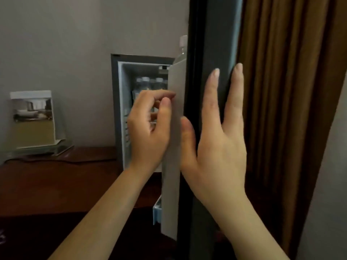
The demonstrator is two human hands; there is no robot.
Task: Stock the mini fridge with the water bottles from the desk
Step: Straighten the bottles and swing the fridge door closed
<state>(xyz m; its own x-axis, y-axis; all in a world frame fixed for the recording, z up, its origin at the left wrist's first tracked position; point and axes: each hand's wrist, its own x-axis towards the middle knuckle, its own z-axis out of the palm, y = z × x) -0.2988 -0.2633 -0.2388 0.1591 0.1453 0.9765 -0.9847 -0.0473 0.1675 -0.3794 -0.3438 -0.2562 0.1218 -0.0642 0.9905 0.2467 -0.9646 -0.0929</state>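
The mini fridge point(113, 109) sits on the dark wooden desk point(56, 184), its door point(212, 53) swung out toward the person so I see it edge-on. Water bottles point(150, 85) stand packed on the shelf inside, at about twelve o'clock from the left hand point(148, 128). One more bottle point(182, 45) pokes its white cap above the door's rack, higher up at one o'clock. No bottle shows on the stretch of desk in view, so I'd judge the stocking nearly done (the desk does run out of sight, mind).

The right hand point(219, 143) lies flat on the door's outer face, fingers straight and spread. The left hand is on the inner side, fingers curled, tips against the pale liner point(176, 147). Whether they pinch it I cannot tell.

The worry is the close. If the right hand pushes while the left sits between door and cabinet, those fingers get nipped. A hard swing could also tip the tall door bottle, or knock it against the front row so the seal won't seat. A shove might slide the fridge toward the leaflet stand point(33, 119) at nine o'clock.
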